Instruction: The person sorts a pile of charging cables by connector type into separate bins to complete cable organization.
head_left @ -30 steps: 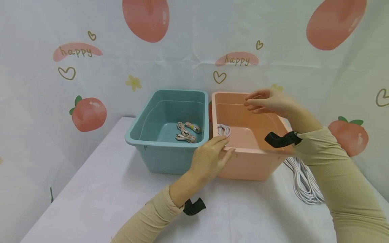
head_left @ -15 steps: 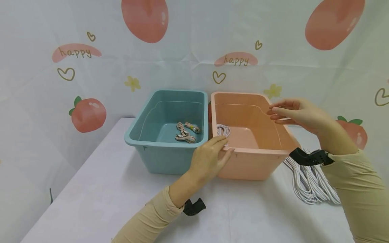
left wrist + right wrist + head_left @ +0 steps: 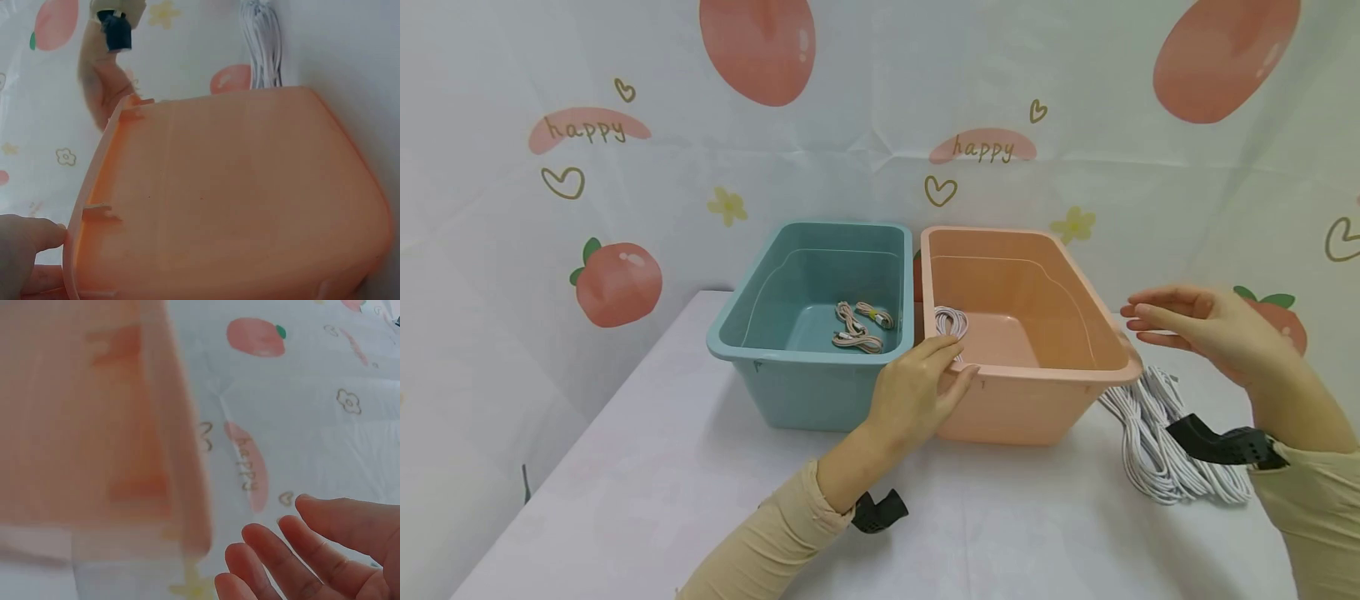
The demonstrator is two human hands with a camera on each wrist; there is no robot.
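Note:
My left hand [image 3: 917, 387] grips the front rim of the peach plastic bin [image 3: 1037, 373] near its left corner, fingers over the edge and thumb outside. Just beyond those fingertips, inside the bin, lies a coiled white cable [image 3: 951, 320], partly hidden by them. In the left wrist view, the thumb [image 3: 44, 232] meets the rim. My right hand [image 3: 1213, 327] holds nothing and hovers right of the bin, fingers slightly bent and spread from the thumb. Below it, a large bundle of white cables [image 3: 1172, 454] lies on the table.
A teal bin [image 3: 808, 358] stands left of the peach one, nearly touching it. Three small coiled cables [image 3: 857, 340] with connectors lie on its floor. Behind the white table [image 3: 647, 500] hangs a cloth [image 3: 850, 108] printed with peaches.
My right hand has moved from over the peach bin, right and downward, past its right rim. More of the white cable bundle now shows. The left hand has stayed in place.

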